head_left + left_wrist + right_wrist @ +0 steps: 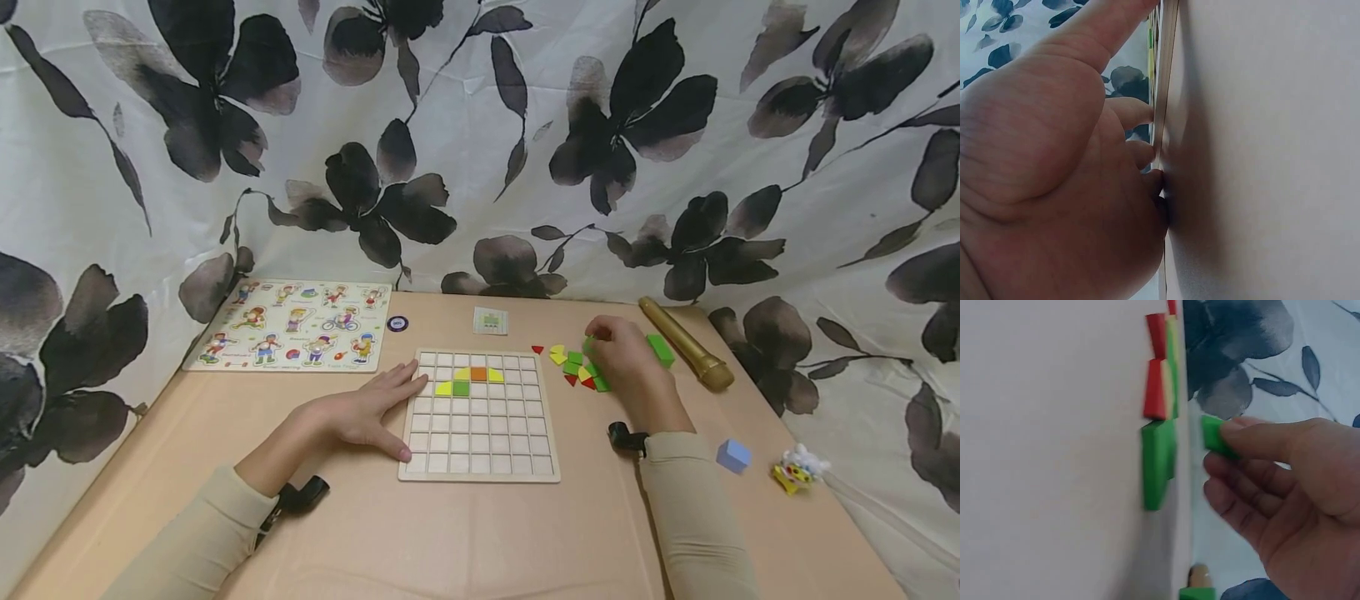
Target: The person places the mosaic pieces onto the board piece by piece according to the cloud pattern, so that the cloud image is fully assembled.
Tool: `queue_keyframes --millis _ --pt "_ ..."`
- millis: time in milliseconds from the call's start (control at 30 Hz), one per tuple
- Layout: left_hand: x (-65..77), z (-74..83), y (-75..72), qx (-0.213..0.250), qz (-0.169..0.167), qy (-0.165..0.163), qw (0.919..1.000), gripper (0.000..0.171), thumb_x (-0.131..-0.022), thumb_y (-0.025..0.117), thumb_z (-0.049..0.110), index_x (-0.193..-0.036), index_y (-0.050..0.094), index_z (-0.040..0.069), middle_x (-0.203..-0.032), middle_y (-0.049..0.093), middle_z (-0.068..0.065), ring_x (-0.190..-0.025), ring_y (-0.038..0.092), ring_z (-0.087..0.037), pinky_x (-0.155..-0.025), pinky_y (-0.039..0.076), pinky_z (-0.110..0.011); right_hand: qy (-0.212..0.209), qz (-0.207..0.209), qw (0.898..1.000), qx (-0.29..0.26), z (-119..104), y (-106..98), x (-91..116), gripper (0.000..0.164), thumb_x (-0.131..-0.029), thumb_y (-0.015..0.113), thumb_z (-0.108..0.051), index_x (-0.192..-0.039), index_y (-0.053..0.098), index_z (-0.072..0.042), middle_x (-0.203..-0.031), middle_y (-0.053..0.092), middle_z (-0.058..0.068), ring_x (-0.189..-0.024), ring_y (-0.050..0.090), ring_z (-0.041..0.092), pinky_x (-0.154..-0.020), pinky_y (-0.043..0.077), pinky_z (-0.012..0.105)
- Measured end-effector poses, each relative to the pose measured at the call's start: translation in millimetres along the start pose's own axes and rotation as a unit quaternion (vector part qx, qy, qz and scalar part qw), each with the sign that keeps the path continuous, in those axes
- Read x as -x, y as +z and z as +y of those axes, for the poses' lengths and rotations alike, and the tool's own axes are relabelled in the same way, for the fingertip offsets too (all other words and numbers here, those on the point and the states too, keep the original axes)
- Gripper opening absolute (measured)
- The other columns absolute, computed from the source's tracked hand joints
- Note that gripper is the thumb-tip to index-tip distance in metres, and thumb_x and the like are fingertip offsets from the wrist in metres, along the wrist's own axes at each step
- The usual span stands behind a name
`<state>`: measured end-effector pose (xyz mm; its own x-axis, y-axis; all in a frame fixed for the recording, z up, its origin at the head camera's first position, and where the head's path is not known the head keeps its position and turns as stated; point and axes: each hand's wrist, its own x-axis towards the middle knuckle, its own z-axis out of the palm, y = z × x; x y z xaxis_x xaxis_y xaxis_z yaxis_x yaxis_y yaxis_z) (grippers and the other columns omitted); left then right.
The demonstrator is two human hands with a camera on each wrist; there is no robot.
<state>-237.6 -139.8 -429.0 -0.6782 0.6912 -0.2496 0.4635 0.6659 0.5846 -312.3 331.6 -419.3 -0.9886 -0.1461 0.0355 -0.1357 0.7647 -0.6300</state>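
On the table point(480, 542): a smooth tan top, and behind it hangs a white cloth point(465, 108) with big dark flowers; picture board point(296, 321) far left, gold tube point(686, 342) far right.
Grid board point(480, 443): flat in the middle, pale squares in rows, yellow pieces point(444, 388), an orange square point(479, 375) and a green square point(461, 388) near its top.
Left hand point(367, 415): fingers stretched, resting at the grid board's left edge.
Right hand point(626, 354): pinching a green piece point(1213, 433), right beside the loose pile point(573, 368) of green, yellow and red.
Right wrist view: there's that green piece, lifted off the table; from the head, fingers mostly cover it.
Left wrist view: palm up close, grid board edge-on; only the head view gives its pattern.
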Motion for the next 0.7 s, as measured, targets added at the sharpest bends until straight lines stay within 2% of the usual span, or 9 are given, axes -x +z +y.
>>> queue_keyframes --millis 100,233,400,700 --pt "-0.3 -0.5 -0.5 0.001 0.001 0.000 1.0000 0.120 -0.078 0.085 0.059 -0.168 0.019 0.015 -0.176 -0.007 -0.013 -0.162 -0.009 -0.041 -0.128 0.005 -0.066 -0.030 0.032 0.999 -0.025 -9.5 -4.4 -2.2 0.023 -0.101 0.063 -0.003 -0.123 0.070 -0.002 -0.109 0.069 0.019 -0.095 0.066 0.032 -0.082 0.056 0.036" --pt "-0.5 -1.2 -0.8 0.000 0.002 0.000 1.0000 0.120 -0.078 0.085 0.060 -0.168 0.019 0.015 -0.176 -0.007 -0.012 -0.162 -0.009 -0.040 -0.128 0.004 -0.065 -0.073 0.053 0.994 -0.064 -28.1 -8.8 -2.0 0.029 -0.098 0.069 -0.002 -0.128 0.070 -0.002 -0.114 0.074 0.021 -0.095 0.073 0.033 -0.081 0.061 0.032" --pt "-0.3 -0.8 -0.8 0.004 0.002 0.000 1.0000 0.119 -0.078 0.085 0.059 -0.168 0.020 0.015 -0.176 -0.007 -0.012 -0.162 -0.009 -0.040 -0.128 0.004 -0.066 -0.095 0.038 0.990 -0.097 -57.4 -7.1 2.3 0.035 -0.097 0.073 -0.008 -0.132 0.069 -0.006 -0.114 0.072 0.018 -0.099 0.072 0.028 -0.080 0.056 0.021" --pt "1.2 1.0 -1.2 0.009 0.000 -0.003 1.0000 0.119 -0.079 0.085 0.058 -0.168 0.020 0.016 -0.176 -0.007 -0.012 -0.162 -0.009 -0.040 -0.127 0.004 -0.066 -0.140 -0.006 0.986 -0.088 -101.2 26.4 4.5 0.029 -0.093 0.079 -0.010 -0.121 0.074 -0.005 -0.105 0.074 0.010 -0.089 0.067 0.022 -0.077 0.056 0.025"
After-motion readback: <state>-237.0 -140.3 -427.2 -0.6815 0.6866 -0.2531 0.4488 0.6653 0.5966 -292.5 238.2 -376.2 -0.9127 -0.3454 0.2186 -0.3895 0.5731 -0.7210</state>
